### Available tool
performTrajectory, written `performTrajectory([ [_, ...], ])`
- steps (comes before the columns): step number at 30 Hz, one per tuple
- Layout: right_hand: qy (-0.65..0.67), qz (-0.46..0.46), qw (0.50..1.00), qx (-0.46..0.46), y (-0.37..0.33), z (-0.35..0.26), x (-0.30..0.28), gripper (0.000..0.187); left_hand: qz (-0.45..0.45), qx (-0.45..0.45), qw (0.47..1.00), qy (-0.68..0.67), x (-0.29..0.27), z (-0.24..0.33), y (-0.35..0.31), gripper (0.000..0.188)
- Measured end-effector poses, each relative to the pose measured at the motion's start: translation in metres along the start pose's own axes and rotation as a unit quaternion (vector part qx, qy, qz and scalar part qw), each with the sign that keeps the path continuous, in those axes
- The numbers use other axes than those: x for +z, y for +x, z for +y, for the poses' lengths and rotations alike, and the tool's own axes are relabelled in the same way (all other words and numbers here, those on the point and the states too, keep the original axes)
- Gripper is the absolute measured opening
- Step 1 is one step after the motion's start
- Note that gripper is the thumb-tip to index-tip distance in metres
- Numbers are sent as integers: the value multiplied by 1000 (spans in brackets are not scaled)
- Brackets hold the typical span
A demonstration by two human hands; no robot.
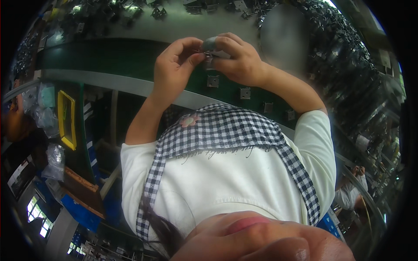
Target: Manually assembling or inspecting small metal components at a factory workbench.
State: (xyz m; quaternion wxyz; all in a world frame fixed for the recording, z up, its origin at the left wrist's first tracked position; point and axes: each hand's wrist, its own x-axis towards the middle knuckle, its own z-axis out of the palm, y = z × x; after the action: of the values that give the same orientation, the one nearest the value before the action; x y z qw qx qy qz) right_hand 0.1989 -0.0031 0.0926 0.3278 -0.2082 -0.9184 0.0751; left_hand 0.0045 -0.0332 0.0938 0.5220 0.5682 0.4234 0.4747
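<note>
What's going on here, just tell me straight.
A person in a checked apron holds a small metal part between the left hand and right hand, over a green bench. Four square metal pieces lie in a row on it, nearer the body. More metal parts lie heaped beyond and to the right.

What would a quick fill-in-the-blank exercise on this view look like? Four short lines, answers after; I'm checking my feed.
1. The left hand holds a small metal part together with the ____.
2. Square metal pieces lie on the ____ work surface.
3. The checked apron bears a ____ flower patch.
4. Under the apron is a ____ shirt.

Answers: right hand; green; pink; white.
</note>
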Motion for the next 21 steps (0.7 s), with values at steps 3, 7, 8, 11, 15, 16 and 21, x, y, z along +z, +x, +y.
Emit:
performTrajectory([
  [3,392,33,871,295,6,-13,5,26,-28,179,966,185,-12,-6,3,26],
  [7,579,4,629,518,4,-20,23,28,-83,237,939,236,-19,-18,-1,36],
  [8,535,-14,672,512,-1,-20,28,32,-84,240,938,236,-20,-20,3,36],
  [11,552,8,667,501,-9,-16,25,33,-143,309,885,317,-28,-23,20,37],
  [15,597,24,621,507,0,-18,18,31,232,222,830,456,-57,-64,85,45],
  [16,597,23,623,506,1,-20,17,31,234,223,829,456,-68,-77,92,45],
  [21,600,44,618,506,-3,-16,2,32,101,122,852,500,-56,-63,73,34],
])
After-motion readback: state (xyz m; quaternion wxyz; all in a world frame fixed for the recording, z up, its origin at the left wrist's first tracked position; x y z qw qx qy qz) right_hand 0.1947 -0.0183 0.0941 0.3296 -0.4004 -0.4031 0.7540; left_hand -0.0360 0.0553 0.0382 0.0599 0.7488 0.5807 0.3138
